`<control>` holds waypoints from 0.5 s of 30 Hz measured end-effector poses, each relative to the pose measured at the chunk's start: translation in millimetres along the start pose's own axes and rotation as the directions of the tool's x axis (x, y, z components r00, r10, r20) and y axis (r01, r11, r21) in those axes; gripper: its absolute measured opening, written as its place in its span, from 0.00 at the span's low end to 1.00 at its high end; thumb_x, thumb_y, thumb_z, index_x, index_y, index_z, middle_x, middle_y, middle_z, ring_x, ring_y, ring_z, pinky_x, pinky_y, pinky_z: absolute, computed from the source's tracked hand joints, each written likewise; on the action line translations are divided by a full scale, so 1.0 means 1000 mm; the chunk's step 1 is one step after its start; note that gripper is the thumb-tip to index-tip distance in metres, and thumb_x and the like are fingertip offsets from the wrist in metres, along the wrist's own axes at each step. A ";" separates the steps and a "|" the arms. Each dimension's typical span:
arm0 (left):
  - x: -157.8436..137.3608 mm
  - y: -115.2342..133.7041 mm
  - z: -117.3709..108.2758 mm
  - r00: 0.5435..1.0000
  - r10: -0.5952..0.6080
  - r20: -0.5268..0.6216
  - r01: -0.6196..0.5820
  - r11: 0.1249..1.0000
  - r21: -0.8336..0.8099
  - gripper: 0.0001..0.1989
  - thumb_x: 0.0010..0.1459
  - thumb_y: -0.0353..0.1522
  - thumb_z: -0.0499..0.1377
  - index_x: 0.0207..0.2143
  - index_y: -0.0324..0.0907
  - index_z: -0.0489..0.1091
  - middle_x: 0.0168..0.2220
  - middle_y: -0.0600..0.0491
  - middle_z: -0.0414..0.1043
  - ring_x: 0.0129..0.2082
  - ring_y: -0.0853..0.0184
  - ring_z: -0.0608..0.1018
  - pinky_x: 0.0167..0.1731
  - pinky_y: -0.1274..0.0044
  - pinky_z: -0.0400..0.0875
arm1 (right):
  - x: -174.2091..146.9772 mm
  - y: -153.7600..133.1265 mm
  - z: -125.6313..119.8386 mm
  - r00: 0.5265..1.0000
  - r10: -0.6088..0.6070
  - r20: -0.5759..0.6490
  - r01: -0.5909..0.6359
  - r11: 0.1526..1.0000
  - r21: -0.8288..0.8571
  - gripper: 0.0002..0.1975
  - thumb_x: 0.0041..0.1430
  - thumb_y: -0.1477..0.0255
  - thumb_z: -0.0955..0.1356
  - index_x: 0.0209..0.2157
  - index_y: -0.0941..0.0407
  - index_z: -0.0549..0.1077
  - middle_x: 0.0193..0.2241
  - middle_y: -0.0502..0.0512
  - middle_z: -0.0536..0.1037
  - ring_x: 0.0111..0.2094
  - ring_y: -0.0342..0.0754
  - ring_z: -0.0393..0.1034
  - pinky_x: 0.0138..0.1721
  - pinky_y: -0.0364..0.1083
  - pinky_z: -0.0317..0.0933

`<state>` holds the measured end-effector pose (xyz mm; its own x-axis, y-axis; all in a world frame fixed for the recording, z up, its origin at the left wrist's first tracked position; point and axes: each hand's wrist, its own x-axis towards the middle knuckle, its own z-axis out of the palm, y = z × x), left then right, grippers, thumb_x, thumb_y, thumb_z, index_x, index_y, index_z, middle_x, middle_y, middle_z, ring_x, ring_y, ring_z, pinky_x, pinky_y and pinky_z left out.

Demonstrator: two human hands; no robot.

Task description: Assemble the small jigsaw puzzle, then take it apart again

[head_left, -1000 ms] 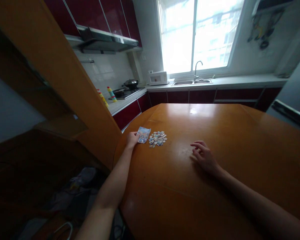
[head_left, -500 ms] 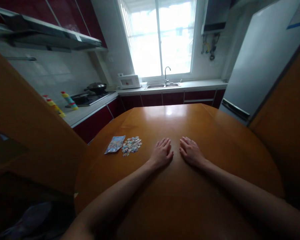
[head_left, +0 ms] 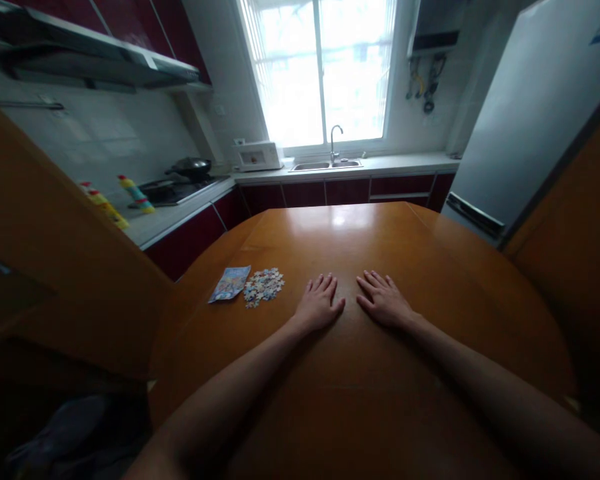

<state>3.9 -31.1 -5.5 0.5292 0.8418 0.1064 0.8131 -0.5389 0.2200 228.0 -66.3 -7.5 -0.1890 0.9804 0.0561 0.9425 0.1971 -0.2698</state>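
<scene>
My left hand (head_left: 319, 303) lies palm down on the wooden table (head_left: 340, 353), fingers spread, holding nothing. Across a narrow gap to its right, my right hand (head_left: 384, 299) rests flat in the same way, also with its fingers apart. A loose pile of jigsaw puzzle pieces (head_left: 264, 287) is left of my left hand, not touching it. Beside the pile, on its left, lies a flat blue printed packet (head_left: 230, 284).
Beyond the table runs a counter with a sink (head_left: 310, 167), a faucet (head_left: 335, 143) and a white microwave (head_left: 257, 156). A wok (head_left: 193, 169) sits on the stove at left, near yellow bottles (head_left: 136, 194). A fridge (head_left: 523, 120) stands at right.
The fingers of both hands have spread wider on the table, thumbs further out. The pile and packet lie as before. My view has tilted slightly.
</scene>
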 end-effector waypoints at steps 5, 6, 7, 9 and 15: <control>-0.006 -0.013 -0.015 0.987 0.010 -0.162 -0.027 0.994 -0.103 0.27 0.64 0.39 0.56 0.63 0.38 0.65 0.66 0.45 0.64 0.66 0.57 0.65 0.67 0.67 0.59 | 0.001 0.003 0.002 1.000 -0.013 0.006 0.013 1.000 -0.016 0.34 0.69 0.52 0.55 0.70 0.54 0.57 0.72 0.59 0.49 0.73 0.58 0.39 0.69 0.62 0.34; -0.009 -0.023 -0.023 0.979 -0.016 -0.202 -0.006 0.995 -0.104 0.26 0.64 0.37 0.56 0.63 0.39 0.65 0.65 0.46 0.65 0.65 0.61 0.68 0.66 0.71 0.61 | 0.001 0.004 0.003 1.000 -0.014 0.003 0.014 1.000 -0.018 0.34 0.69 0.52 0.55 0.69 0.54 0.57 0.72 0.59 0.49 0.73 0.58 0.40 0.69 0.62 0.35; -0.011 -0.036 -0.032 0.968 -0.061 -0.242 0.038 0.994 -0.099 0.26 0.63 0.36 0.56 0.62 0.39 0.66 0.64 0.47 0.66 0.64 0.62 0.69 0.65 0.73 0.61 | 0.001 0.006 0.005 1.000 -0.017 -0.001 0.017 1.000 -0.021 0.34 0.69 0.53 0.55 0.69 0.54 0.58 0.72 0.59 0.50 0.72 0.58 0.41 0.69 0.63 0.36; -0.021 -0.070 -0.054 0.938 -0.162 -0.306 0.143 0.986 -0.083 0.26 0.64 0.34 0.54 0.64 0.37 0.63 0.64 0.45 0.65 0.64 0.62 0.68 0.66 0.71 0.59 | 0.001 0.008 0.008 0.999 -0.028 -0.016 0.027 0.999 -0.030 0.33 0.69 0.53 0.55 0.69 0.54 0.58 0.72 0.59 0.51 0.72 0.58 0.42 0.69 0.63 0.37; -0.072 -0.182 -0.102 0.871 -0.421 -0.255 0.428 0.903 -0.028 0.36 0.53 0.32 0.61 0.63 0.28 0.62 0.66 0.35 0.61 0.67 0.46 0.62 0.68 0.60 0.55 | 0.003 0.014 0.017 0.998 -0.043 -0.054 0.040 0.998 -0.045 0.33 0.69 0.52 0.55 0.68 0.54 0.60 0.71 0.59 0.53 0.72 0.59 0.43 0.69 0.64 0.39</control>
<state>-207.4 9.3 45.1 0.0565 0.9673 0.2471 0.9541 -0.1252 0.2719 235.7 -60.9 -27.4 -0.2138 0.9695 0.1198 0.9457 0.2361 -0.2235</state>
